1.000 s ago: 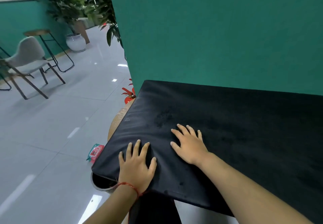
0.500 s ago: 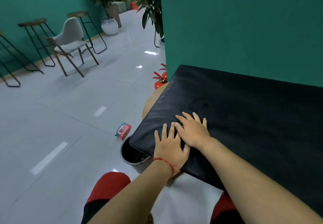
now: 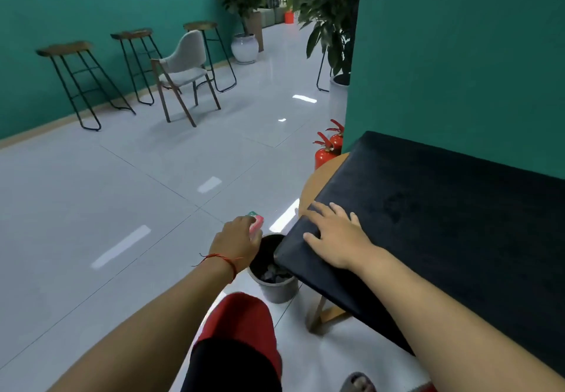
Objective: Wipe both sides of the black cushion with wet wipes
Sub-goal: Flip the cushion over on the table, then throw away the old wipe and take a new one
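The black cushion [image 3: 443, 217] lies on a round wooden table [image 3: 318, 177] against the green wall, its near left corner hanging over the edge. My right hand [image 3: 336, 235] rests flat on that corner with fingers spread. My left hand [image 3: 237, 238], with a red string on the wrist, is stretched out to the left of the cushion, over a red and green pack of wet wipes [image 3: 256, 221] on the floor. Its fingers are hidden behind the back of the hand, so I cannot tell whether they touch or grip the pack.
A grey waste bin [image 3: 275, 281] with crumpled wipes inside stands on the floor under the cushion's corner. Two red fire extinguishers [image 3: 325, 153] stand by the wall behind the table. A grey chair [image 3: 183, 67] and bar stools line the far left wall. My knee in red shorts [image 3: 241, 324] is below.
My left hand has left the cushion and reached out left and down to the wipes pack. My right hand slid to the cushion's near left corner. The view turned left.
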`<state>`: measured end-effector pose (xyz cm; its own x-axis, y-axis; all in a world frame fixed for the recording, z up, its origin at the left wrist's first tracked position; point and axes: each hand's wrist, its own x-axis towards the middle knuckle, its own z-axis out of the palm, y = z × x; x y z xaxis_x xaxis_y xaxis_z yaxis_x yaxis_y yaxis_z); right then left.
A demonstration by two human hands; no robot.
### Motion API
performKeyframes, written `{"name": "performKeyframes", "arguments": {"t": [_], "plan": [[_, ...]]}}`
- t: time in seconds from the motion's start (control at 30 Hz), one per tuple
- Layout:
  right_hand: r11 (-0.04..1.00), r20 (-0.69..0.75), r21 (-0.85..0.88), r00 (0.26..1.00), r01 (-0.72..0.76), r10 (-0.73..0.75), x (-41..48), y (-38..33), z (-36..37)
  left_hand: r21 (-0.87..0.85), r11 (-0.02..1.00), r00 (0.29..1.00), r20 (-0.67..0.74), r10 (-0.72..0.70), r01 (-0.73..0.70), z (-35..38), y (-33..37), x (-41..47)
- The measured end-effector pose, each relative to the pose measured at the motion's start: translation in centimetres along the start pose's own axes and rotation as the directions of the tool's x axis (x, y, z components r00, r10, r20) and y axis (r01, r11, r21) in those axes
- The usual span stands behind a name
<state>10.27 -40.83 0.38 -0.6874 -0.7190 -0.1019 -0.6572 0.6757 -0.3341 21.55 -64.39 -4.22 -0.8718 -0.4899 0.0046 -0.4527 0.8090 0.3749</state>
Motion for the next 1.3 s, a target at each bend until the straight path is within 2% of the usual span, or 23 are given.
{"name": "performKeyframes", "arguments": {"t": [0.1, 0.3, 0.57, 0.8, 0.93, 1.07, 1.3], "plan": [[0.999, 0.009, -0.015, 0.999, 0.049, -0.049, 5.8, -1.3, 1.0, 0.013, 0.997, 0.997, 0.040, -0.070, 0.070, 2.6, -3.7, 3.3], [0.982, 0.055, -0.153, 0.993, 0.108, -0.101, 18.1, 0.0, 3.7, -0.062, 0.981, 0.979, 0.104, -0.176, 0.183, 7.6, -9.6, 12.8], [0.920, 0.264, -0.303, 0.950, 0.248, -0.169, 33.4, 1.7, 5.1, -0.146, 0.904, 0.905, 0.211, -0.369, 0.403, 17.5, -18.1, 26.4], [0.896, 0.485, -0.318, 0.865, 0.311, -0.128, 37.4, 0.9, 6.7, -0.167, 0.855, 0.850, 0.307, -0.428, 0.490, 28.6, -25.0, 32.2], [0.862, 0.566, -0.359, 0.818, 0.357, -0.102, 37.4, 0.7, 7.4, -0.071, 0.873, 0.811, 0.413, -0.414, 0.482, 36.1, -28.6, 35.0], [0.820, 0.619, -0.412, 0.782, 0.398, -0.068, 37.5, 0.9, 8.6, 0.070, 0.918, 0.754, 0.548, -0.362, 0.390, 41.8, -29.4, 37.1], [0.847, 0.677, -0.343, 0.732, 0.406, -0.076, 37.3, 0.9, 9.0, 0.104, 0.869, 0.731, 0.498, -0.466, 0.483, 45.1, -30.7, 39.8]]}}
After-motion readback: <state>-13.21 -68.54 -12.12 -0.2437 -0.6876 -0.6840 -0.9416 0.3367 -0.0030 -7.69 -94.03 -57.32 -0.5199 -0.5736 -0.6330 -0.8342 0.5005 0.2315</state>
